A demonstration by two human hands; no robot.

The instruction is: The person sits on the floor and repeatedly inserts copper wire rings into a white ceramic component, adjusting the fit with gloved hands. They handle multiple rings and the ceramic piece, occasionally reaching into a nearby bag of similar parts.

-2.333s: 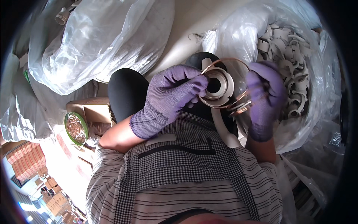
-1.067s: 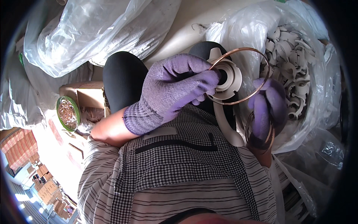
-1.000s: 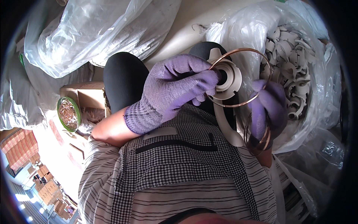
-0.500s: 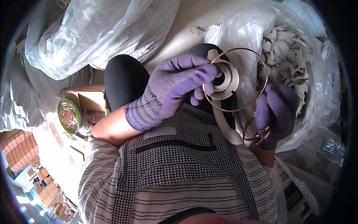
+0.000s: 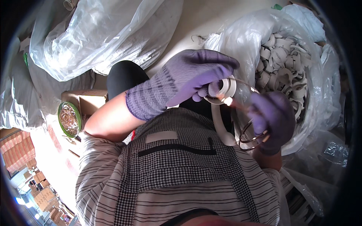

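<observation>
The left hand point(image 5: 188, 81), in a purple glove, grips a white plastic ring fitting point(image 5: 222, 90) in front of the chest, fingers curled round its rim. The right hand point(image 5: 273, 120) is clenched on a bundle of thin wire rings point(image 5: 250, 135) and appears to press one against the fitting. The step looks like seating a wire ring on the white part; the next move likely calls for steady holding and an even push. A clear bag of white fittings point(image 5: 286, 71) lies just beside the right hand
</observation>
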